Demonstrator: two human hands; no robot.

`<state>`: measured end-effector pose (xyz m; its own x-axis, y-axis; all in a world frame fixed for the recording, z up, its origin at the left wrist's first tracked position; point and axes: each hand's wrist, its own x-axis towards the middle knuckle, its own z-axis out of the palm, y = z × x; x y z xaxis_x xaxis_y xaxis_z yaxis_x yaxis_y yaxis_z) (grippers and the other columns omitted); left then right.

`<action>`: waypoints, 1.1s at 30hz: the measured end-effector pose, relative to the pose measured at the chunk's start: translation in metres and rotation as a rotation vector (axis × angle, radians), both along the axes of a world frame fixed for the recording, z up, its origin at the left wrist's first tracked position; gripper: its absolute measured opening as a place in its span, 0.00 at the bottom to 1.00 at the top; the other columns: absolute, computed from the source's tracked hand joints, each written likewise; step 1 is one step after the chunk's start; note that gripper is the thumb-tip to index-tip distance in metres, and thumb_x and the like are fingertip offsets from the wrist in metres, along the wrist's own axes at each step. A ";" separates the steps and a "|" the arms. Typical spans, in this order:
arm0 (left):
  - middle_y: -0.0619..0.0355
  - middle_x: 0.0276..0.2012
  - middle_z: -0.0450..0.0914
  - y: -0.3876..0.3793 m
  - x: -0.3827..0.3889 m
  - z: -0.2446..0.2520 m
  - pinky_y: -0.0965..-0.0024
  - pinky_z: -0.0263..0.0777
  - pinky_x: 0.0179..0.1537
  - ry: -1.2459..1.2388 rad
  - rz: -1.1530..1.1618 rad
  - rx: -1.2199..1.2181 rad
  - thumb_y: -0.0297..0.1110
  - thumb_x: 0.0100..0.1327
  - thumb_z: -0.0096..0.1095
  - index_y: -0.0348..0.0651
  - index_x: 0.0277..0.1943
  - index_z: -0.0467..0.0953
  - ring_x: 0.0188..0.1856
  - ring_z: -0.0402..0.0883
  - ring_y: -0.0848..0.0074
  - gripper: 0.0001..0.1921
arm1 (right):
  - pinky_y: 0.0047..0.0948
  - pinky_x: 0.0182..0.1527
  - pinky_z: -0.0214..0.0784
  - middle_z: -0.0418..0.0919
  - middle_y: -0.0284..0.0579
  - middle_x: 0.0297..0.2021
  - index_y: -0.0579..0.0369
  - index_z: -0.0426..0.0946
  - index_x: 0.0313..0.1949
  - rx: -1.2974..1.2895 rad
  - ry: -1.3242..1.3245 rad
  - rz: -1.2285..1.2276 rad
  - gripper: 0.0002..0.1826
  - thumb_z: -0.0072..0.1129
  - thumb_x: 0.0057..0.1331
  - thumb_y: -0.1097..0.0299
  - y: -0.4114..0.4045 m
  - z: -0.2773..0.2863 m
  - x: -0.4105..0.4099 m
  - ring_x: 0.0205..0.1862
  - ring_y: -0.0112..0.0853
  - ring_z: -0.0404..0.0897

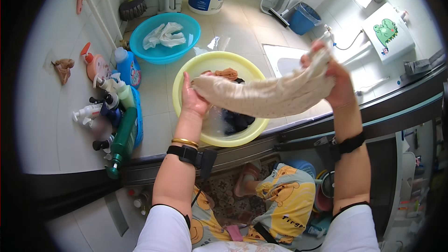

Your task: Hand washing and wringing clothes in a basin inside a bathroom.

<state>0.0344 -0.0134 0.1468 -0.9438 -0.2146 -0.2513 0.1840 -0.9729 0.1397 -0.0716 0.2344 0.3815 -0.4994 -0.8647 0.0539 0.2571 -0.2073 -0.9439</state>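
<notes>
A cream cloth garment [266, 96] is stretched between my two hands above a yellow plastic basin [185, 63]. My left hand [194, 96] grips its left end over the basin's left side. Farther right and beyond the basin's rim, my right hand [337, 80] holds the other end, bunched and slightly blurred by motion. Below the garment, the basin holds cloudy water, a dark cloth [236, 122] and a tan-brown cloth [226, 74]. The garment hides the middle of the basin.
A blue basin [190, 47] with white cloth [171, 36] in water stands beyond, left. Pump bottles [126, 136] crowd the left wall. Farther back are a white bucket [210, 5], a squat toilet [285, 63] and a blue bin [304, 21]. A dark door track [245, 150] crosses before me.
</notes>
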 end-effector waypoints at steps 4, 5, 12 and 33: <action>0.57 0.28 0.74 -0.004 0.000 0.021 0.64 0.73 0.45 0.027 0.052 -0.074 0.63 0.65 0.49 0.42 0.42 0.70 0.33 0.75 0.70 0.28 | 0.28 0.47 0.69 0.73 0.39 0.41 0.52 0.68 0.52 0.541 0.063 -0.233 0.24 0.46 0.52 0.76 0.026 -0.076 -0.009 0.44 0.27 0.74; 0.60 0.23 0.71 0.004 0.001 0.032 0.68 0.74 0.42 0.075 0.045 -0.158 0.63 0.65 0.49 0.43 0.38 0.70 0.27 0.73 0.73 0.26 | 0.26 0.46 0.68 0.73 0.37 0.40 0.50 0.69 0.52 0.603 0.129 -0.237 0.24 0.45 0.52 0.78 0.028 -0.103 -0.007 0.44 0.26 0.73; 0.56 0.46 0.78 0.040 0.014 0.067 0.73 0.73 0.45 0.171 -0.117 -0.795 0.65 0.66 0.45 0.40 0.56 0.72 0.41 0.78 0.75 0.34 | 0.28 0.55 0.65 0.76 0.44 0.49 0.53 0.69 0.59 0.701 0.391 -0.059 0.22 0.52 0.66 0.63 -0.027 -0.201 -0.011 0.51 0.27 0.74; 0.58 0.32 0.81 -0.034 0.041 0.020 0.76 0.71 0.40 -0.464 0.206 -1.458 0.29 0.66 0.56 0.33 0.40 0.78 0.35 0.79 0.80 0.08 | 0.24 0.48 0.70 0.78 0.39 0.38 0.58 0.76 0.46 0.547 0.885 -0.052 0.19 0.49 0.53 0.78 -0.101 -0.025 0.033 0.41 0.24 0.76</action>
<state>0.0756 -0.0477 0.1663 -0.7687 -0.6388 0.0320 -0.0332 0.0899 0.9954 -0.0386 0.1330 0.3566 -0.5096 -0.8600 0.0263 -0.5701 0.3146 -0.7589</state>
